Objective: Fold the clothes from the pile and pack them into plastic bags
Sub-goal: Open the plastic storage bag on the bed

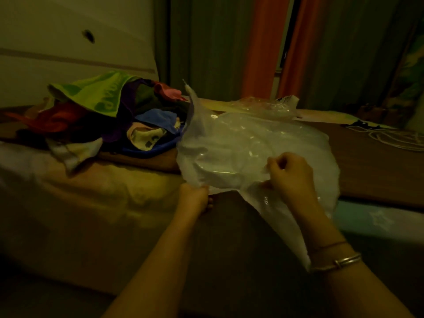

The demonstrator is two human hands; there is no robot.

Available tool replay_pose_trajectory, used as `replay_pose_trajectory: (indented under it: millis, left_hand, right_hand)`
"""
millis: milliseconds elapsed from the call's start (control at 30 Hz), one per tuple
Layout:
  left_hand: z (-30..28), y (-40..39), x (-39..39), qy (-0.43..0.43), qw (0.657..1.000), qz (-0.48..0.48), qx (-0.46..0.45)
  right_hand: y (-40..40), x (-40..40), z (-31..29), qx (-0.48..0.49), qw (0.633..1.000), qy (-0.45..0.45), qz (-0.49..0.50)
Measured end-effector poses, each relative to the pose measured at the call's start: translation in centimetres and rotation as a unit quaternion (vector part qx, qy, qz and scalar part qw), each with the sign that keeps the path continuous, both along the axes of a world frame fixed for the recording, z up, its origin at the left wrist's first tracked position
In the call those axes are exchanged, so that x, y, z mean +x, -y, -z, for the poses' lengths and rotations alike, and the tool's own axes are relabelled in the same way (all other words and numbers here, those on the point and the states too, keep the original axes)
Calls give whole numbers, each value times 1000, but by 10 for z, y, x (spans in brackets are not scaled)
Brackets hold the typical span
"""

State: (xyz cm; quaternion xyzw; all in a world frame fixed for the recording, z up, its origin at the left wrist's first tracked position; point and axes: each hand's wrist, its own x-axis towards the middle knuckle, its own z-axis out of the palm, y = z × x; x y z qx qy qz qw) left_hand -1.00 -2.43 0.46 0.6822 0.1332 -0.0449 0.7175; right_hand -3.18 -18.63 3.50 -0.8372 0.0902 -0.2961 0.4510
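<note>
Presently both hands, left (195, 196) and right (290, 174), grip one plastic bag (241, 143); one clothes pile (110, 115) beside.

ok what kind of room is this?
Most likely a bedroom at home. A bed with a loose pile of clothes on it, long curtains behind, and a pale cupboard or wardrobe front at the left.

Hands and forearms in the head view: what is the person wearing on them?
Both forearms are bare, no sleeves or gloves showing. The right wrist carries a slim metal bangle and a thin thread band just above it. The left hand and wrist show no jewellery.
</note>
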Motion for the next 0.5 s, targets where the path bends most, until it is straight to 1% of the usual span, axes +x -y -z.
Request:
replay_pose_trajectory:
  millis: [67,133,167,233,300,367,433,500]
  left_hand:
    - [4,-15,7,0,998,-65,-2]
    - [8,-24,9,11,993,-113,-7]
    - [8,-25,8,9,993,-116,-24]
    - [7,-17,3,-27,994,-72,-75]
    - [1,-3,-8,-67,993,17,-100]
    - [0,10,-18,-78,988,98,-92]
    - [2,15,-22,-76,984,139,-88]
    - [2,18,-23,-44,983,151,-97]
  right_hand:
    - [2,-2,-5,123,992,20,-20]
    - [-3,-3,-7,193,979,30,-52]
    - [-6,-4,-7,220,973,35,-68]
    - [-13,-4,-8,265,959,35,-90]
    - [-18,-2,-8,275,956,33,-100]
    - [-20,1,-6,261,960,37,-97]
    - [-20,1,-3,245,964,47,-90]
    - [-20,1,0,205,973,51,-94]
